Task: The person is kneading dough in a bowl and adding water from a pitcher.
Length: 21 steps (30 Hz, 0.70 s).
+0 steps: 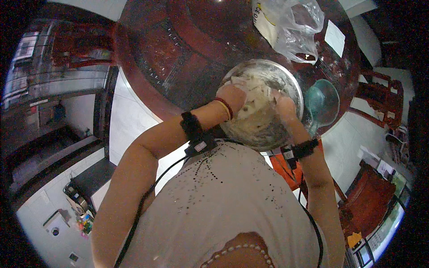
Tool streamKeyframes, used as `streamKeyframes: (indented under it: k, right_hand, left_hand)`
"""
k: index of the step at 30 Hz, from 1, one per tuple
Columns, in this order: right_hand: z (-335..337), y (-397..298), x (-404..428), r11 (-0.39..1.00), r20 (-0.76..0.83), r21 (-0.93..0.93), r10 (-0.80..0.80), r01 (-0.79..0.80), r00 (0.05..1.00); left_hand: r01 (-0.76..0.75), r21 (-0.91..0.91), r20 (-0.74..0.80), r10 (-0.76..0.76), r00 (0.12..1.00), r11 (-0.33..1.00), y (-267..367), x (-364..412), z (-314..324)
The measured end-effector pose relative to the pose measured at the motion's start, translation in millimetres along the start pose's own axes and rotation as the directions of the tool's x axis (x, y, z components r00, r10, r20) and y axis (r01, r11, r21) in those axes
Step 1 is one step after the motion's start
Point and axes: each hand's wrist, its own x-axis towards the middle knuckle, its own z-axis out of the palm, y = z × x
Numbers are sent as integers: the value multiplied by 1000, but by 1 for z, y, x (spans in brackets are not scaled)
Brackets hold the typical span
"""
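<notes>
A round metal bowl [299,90], smeared with pale flour paste inside, sits at the near edge of a dark red wooden table. Inside it lies a soft, off-white lump of dough [257,105]. My left hand [234,95] grips the dough on the left side, its fingers partly hidden and coated. From the right, my right hand [285,104] has its fingers curled into the dough near the bowl's wall. Just right of the bowl is a translucent green plastic bowl [331,104] with a green scoop or ladle [314,100] by it.
On the round table [197,33], a printed flour bag [264,25] lies against a clear plastic bag [298,30] beyond the metal bowl. A white sheet [335,38] is farther right. Wooden chairs [378,97] stand right of the table. Black cables run from my wrist straps.
</notes>
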Motion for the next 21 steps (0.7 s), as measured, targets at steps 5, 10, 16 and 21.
streamKeyframes:
  k: [5,10,16,21]
  right_hand:
    - [-9,-20,-9,994,-318,-35,-114,108,941]
    - [-33,-17,-32,969,-172,160,215,-188,961]
    - [-42,-18,-34,988,-62,140,75,-66,995]
    - [0,-21,-31,956,345,-91,292,-277,892]
  left_hand:
    - [165,-274,-14,-176,984,947,-26,44,61]
    - [-84,-215,-48,76,996,973,17,16,-3]
    - [-315,-110,-449,235,862,943,55,-8,46]
    - [-520,-29,-136,512,848,854,47,-7,10]
